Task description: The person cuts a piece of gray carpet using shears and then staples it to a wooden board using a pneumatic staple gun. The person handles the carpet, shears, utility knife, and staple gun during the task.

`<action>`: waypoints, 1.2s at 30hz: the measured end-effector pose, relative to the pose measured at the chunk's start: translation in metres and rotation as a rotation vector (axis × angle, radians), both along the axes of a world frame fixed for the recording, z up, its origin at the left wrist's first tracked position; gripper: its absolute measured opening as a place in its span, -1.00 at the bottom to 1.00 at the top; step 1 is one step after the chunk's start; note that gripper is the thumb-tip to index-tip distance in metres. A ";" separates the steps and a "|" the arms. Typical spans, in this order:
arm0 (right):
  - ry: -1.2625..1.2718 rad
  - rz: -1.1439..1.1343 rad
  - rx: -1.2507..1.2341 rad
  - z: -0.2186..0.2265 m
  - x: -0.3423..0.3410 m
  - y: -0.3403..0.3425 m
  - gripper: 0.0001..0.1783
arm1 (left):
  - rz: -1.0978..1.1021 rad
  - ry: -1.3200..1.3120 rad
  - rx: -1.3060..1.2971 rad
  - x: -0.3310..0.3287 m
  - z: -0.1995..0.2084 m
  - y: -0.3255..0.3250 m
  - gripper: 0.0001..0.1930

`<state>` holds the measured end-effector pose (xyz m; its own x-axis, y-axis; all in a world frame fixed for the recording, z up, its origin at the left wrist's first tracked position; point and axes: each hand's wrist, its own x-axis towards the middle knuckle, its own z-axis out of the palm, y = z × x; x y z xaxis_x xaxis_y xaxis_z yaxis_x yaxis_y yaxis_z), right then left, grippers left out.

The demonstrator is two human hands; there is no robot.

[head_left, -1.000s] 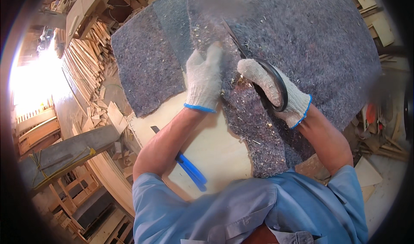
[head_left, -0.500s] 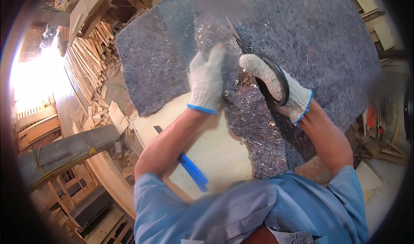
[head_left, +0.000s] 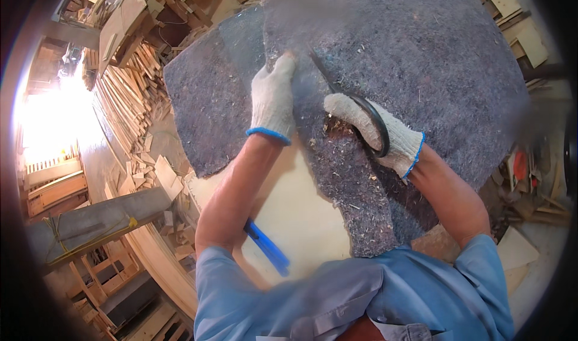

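A big sheet of grey, fuzzy felt padding [head_left: 433, 70] spreads out in front of me, its surface flecked with loose bits. My right hand [head_left: 376, 130], in a white knit glove with a blue cuff, is closed around the black handles of large scissors [head_left: 379, 124]. The blades point away from me into the felt, and their tips are blurred. My left hand [head_left: 274, 97], gloved alike, pinches the felt just left of the blades. A cut strip of felt [head_left: 355, 196] hangs toward my body between my arms.
Under the felt lies a pale board [head_left: 301, 214]. A blue-handled tool [head_left: 267, 246] rests on it beside my left forearm. Wood strips [head_left: 123, 88] are piled at the far left. A grey beam [head_left: 99, 223] with yellow cord stands at the left, and wood scraps [head_left: 530, 46] lie at the right.
Both hands have shifted slightly left and the left one a little farther away. The scissors have moved left with my right hand. My left forearm now covers more of the blue-handled tool.
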<state>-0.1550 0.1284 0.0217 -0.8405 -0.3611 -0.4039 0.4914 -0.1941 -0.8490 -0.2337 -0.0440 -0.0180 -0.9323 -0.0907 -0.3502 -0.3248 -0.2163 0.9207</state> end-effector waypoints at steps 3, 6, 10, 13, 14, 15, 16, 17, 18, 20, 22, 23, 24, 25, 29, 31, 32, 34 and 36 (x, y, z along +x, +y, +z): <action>-0.002 0.008 -0.053 -0.009 -0.001 0.002 -0.49 | 0.014 0.042 -0.024 0.003 -0.005 0.001 -0.67; -0.064 -0.024 -0.096 -0.018 -0.002 0.005 -0.50 | 0.014 0.068 -0.052 0.005 -0.006 0.003 -0.70; -0.053 -0.044 -0.119 -0.017 -0.001 0.003 -0.49 | 0.023 0.082 -0.051 0.007 -0.006 0.003 -0.72; -0.044 -0.033 -0.166 -0.021 -0.002 0.003 -0.48 | 0.021 0.111 -0.059 0.005 -0.012 0.002 -0.72; -0.053 -0.028 -0.163 -0.021 -0.002 0.004 -0.48 | 0.016 0.118 -0.064 0.006 -0.012 0.001 -0.72; -0.061 -0.022 -0.160 -0.022 -0.002 0.006 -0.48 | 0.011 0.124 -0.069 0.006 -0.012 0.001 -0.72; -0.081 -0.018 -0.133 -0.019 -0.001 0.008 -0.49 | 0.015 0.119 -0.067 0.006 -0.010 0.002 -0.72; -0.076 -0.010 -0.129 -0.018 0.000 0.009 -0.49 | 0.019 0.114 -0.064 0.007 -0.009 0.002 -0.72; -0.070 -0.003 -0.123 -0.017 0.001 0.010 -0.49 | 0.022 0.110 -0.060 0.007 -0.007 0.003 -0.73; -0.027 0.013 -0.148 -0.016 0.002 0.011 -0.47 | 0.030 0.118 -0.044 0.009 -0.006 0.006 -0.72; -0.023 0.019 -0.158 -0.014 0.003 0.010 -0.46 | 0.027 0.130 -0.053 0.009 -0.006 0.006 -0.72; -0.023 0.017 -0.145 -0.013 0.003 0.010 -0.47 | 0.020 0.139 -0.070 0.008 -0.007 0.004 -0.72; -0.024 0.012 -0.131 -0.012 0.003 0.010 -0.48 | 0.012 0.147 -0.085 0.008 -0.008 0.004 -0.72; -0.019 0.004 -0.103 -0.010 0.004 0.010 -0.49 | 0.012 0.140 -0.085 0.008 -0.008 0.004 -0.71; -0.057 -0.080 -0.221 -0.009 0.004 -0.001 -0.55 | 0.017 0.135 -0.069 0.009 -0.007 0.006 -0.71; -0.102 -0.054 -0.125 -0.009 0.005 0.000 -0.55 | 0.017 0.136 -0.080 0.010 -0.008 0.005 -0.70; -0.125 -0.041 -0.076 -0.009 0.006 0.001 -0.54 | 0.018 0.134 -0.101 0.010 -0.008 0.005 -0.70; -0.084 -0.060 -0.114 -0.014 0.006 -0.001 -0.52 | 0.011 0.133 -0.114 0.010 -0.007 0.006 -0.70; -0.086 -0.050 -0.161 -0.015 0.005 0.000 -0.54 | -0.001 0.133 -0.096 0.010 -0.004 0.006 -0.70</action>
